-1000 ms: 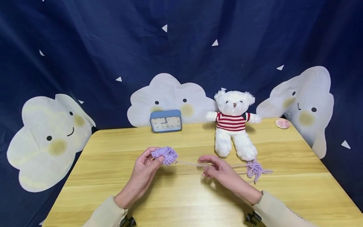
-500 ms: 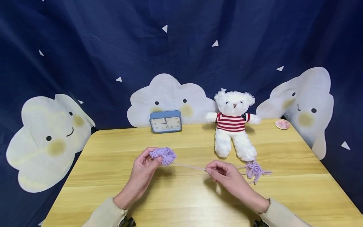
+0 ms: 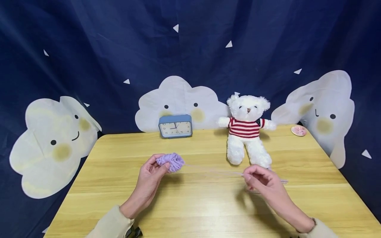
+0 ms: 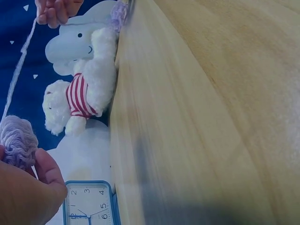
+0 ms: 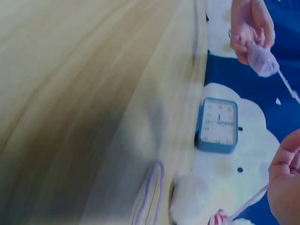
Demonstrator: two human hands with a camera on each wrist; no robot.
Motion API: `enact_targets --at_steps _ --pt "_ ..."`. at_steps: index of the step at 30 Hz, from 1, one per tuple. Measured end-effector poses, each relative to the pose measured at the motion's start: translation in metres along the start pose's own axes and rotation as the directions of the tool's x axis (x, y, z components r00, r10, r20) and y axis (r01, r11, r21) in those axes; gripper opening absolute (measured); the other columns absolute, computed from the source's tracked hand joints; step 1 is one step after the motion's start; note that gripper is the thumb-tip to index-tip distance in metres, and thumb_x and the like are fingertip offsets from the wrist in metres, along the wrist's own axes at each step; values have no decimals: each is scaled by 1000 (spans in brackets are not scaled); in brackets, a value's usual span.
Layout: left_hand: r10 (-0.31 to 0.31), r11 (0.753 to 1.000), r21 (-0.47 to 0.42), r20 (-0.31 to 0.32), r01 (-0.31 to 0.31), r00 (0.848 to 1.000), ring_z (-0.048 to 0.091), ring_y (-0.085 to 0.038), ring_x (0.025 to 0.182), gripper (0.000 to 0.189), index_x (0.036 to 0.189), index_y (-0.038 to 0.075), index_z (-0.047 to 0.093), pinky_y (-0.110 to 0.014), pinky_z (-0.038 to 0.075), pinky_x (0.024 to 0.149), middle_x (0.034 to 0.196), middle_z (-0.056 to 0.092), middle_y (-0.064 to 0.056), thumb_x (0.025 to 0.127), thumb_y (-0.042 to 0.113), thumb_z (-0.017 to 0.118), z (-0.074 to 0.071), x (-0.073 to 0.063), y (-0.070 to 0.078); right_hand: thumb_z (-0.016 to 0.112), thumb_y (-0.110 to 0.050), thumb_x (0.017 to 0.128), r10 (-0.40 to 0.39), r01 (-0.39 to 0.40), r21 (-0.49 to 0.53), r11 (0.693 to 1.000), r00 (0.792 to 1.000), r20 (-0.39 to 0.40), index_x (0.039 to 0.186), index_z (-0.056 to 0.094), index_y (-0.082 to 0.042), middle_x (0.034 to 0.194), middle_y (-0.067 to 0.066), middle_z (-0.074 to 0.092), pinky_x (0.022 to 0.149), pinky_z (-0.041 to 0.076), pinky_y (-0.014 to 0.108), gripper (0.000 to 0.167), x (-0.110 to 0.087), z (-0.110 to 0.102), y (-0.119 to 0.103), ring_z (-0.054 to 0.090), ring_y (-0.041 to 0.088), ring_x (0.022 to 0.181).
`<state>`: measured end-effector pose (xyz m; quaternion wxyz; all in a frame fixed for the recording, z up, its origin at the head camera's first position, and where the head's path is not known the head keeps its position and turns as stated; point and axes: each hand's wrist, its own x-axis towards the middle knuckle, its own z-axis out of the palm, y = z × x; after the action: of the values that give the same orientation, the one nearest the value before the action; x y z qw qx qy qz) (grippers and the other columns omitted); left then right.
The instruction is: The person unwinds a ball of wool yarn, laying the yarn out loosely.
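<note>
- Left hand (image 3: 150,177) has its fingers curled round a small fuzzy ball (image 3: 170,161) of lilac yarn, held a bit above the bench (image 3: 190,211), left of centre.
- Ball looks soft and lumpy, wound loosely, roughly round.
- Right hand (image 3: 263,180) pinches the strand (image 3: 214,170) between thumb and fingertips, just in front of the bear's feet.
- Strand is thin and woolly, pulled pretty much straight between the two hands; its long axis runs left to right across the bench, dipping slightly toward the right hand.
- In the left wrist view the same strand (image 4: 21,65) runs straight up from the ball (image 4: 18,140) to the other hand.
- A loose bit of the same yarn (image 5: 151,197) lies on the bench by the right hand, mostly hidden in the head view.
- Bench is smooth pale wood with a long grain, rounded corners.
- At the back: a fluffy white bear (image 3: 247,130) in a red-and-white striped knit, sitting upright, and a blue rounded-rectangle clock (image 3: 175,126) to its left.
- A small round pink thing (image 3: 298,130) sits near the back right corner; too small to make out.
</note>
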<state>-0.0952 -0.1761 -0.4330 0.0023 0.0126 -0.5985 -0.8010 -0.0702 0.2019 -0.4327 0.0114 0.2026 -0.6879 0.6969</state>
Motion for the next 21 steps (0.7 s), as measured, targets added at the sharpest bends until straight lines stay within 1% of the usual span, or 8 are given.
enact_targets --at_steps 3,5,7,8,11,14,18,21 --pt "1 1000 5 1 -1 1000 66 -20 107 33 130 -8 59 -27 62 92 123 65 -14 99 -10 70 -1 0 -1 58 11 106 38 -36 13 999 993 -111 107 68 7 83 9 66 61 56 25 11 0 -9 -3 62 15 73" --pt "5 1000 3 6 -5 1000 66 -20 107 32 129 -8 60 -27 62 93 122 65 -14 98 -11 69 -1 0 -2 58 9 107 67 -64 27 998 982 -178 105 69 6 80 7 65 56 53 25 11 -1 -14 -4 60 14 70" --pt "11 1000 3 14 -11 1000 66 -20 107 32 128 -8 60 -27 62 93 122 65 -14 98 -12 69 -1 0 -2 57 8 108 93 -83 52 995 969 -229 104 68 7 79 7 65 52 51 25 11 -1 -20 -4 60 14 67" --pt "15 1000 2 20 -15 1000 66 -19 106 32 128 -7 61 -27 61 93 121 65 -14 98 -12 69 -2 -1 -2 57 8 108 101 -89 62 994 963 -250 104 68 8 79 7 65 52 51 25 11 -2 -23 -3 60 14 68" --pt "21 1000 -3 37 -21 999 66 -19 106 32 128 -7 61 -27 61 95 121 65 -14 98 -12 69 -2 -1 -3 57 8 109 133 -108 102 989 947 -291 103 69 7 82 6 66 58 54 24 13 -5 -33 0 61 14 71" --pt "21 1000 -9 49 -21 999 66 -19 108 32 129 -6 61 -28 61 98 122 65 -14 98 -11 68 -3 -2 -3 60 3 109 167 -142 99 985 925 -340 102 71 3 83 2 66 63 52 23 13 -8 -44 5 60 12 74" --pt "31 999 -14 46 -30 998 66 -19 109 32 129 -6 60 -28 60 99 124 64 -14 99 -11 68 -3 -2 -2 64 -3 110 211 -199 70 978 902 -377 101 70 3 82 0 65 61 50 23 12 -13 -58 11 59 12 71" --pt "36 999 -23 29 -35 999 65 -19 109 32 129 -7 60 -28 61 98 124 64 -14 99 -12 68 -4 -1 -1 66 -5 110 250 -245 62 967 889 -383 101 69 5 81 0 66 60 50 23 14 -17 -69 17 59 12 69"
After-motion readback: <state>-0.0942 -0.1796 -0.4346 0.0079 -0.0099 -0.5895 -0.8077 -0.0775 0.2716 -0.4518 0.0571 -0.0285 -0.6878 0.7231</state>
